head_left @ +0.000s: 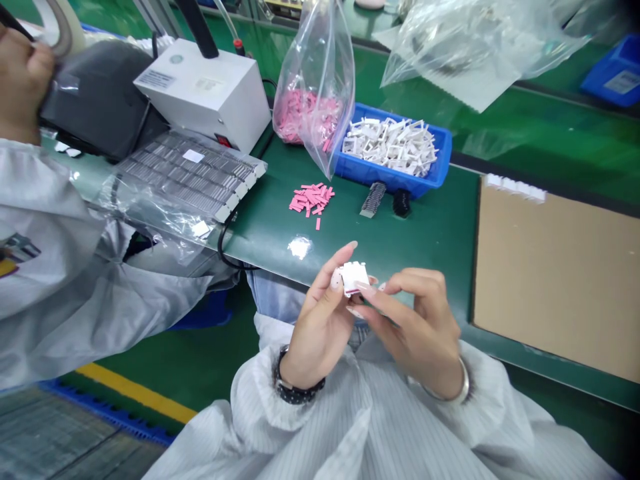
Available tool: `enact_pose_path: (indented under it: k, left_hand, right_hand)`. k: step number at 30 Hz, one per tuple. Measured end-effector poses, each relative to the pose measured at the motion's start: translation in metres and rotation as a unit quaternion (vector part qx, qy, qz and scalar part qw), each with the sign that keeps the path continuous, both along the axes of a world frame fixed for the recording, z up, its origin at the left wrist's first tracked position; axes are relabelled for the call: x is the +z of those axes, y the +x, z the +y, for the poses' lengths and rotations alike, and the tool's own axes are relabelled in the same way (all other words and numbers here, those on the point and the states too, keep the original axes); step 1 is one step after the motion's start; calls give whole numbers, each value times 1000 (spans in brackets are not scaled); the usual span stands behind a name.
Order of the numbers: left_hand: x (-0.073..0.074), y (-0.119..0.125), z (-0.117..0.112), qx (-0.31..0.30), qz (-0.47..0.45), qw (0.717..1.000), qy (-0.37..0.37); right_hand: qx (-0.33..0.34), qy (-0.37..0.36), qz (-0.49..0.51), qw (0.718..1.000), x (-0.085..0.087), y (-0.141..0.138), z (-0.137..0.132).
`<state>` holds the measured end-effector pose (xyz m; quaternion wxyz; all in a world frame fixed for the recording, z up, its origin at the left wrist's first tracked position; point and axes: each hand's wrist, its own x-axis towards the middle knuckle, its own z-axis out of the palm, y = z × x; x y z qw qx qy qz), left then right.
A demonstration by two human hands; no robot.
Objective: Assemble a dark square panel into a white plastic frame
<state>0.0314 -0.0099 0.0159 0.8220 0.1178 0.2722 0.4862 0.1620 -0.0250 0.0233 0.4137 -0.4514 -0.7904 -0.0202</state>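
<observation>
Holding white part (355, 275): left hand (320, 333), grip clamped; right hand (417, 327) touching, grip unclear. Blue bin (425, 186): white pieces (393, 147). Left of bin, clear bag (316, 57): pink strips (306, 115).

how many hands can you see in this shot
3: the wearer's left hand and right hand, both at the small white part, plus a co-worker's hand at the upper left edge. Others may be hidden.

bright overhead glare whitens the green tabletop (420, 230).
</observation>
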Motion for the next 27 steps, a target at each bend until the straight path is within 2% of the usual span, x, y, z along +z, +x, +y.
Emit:
enact_pose_path:
  k: [4, 9, 13, 15, 19, 24, 27]
  left_hand:
    - [3, 0, -2, 4, 3, 1000, 23]
    - [5, -1, -3, 3, 19, 998, 54]
    - [2, -8, -1, -28, 22, 990, 135]
    - [1, -14, 1, -34, 53, 976, 208]
    - [3, -25, 7, -23, 160, 926, 340]
    - [2, -32, 11, 24, 251, 877, 408]
    - [2, -36, 11, 46, 286, 847, 445]
  right_hand:
    - [23, 2, 102, 995, 2, 2, 7]
    - [58, 15, 152, 987, 2, 6, 16]
    - [92, 6, 215, 972, -1, 7, 18]
    - [101, -11, 271, 957, -5, 5, 17]
    - [116, -74, 381, 914, -14, -3, 18]
    - [137, -139, 461, 866, -25, -17, 21]
    - [143, -159, 482, 849, -30, -23, 24]
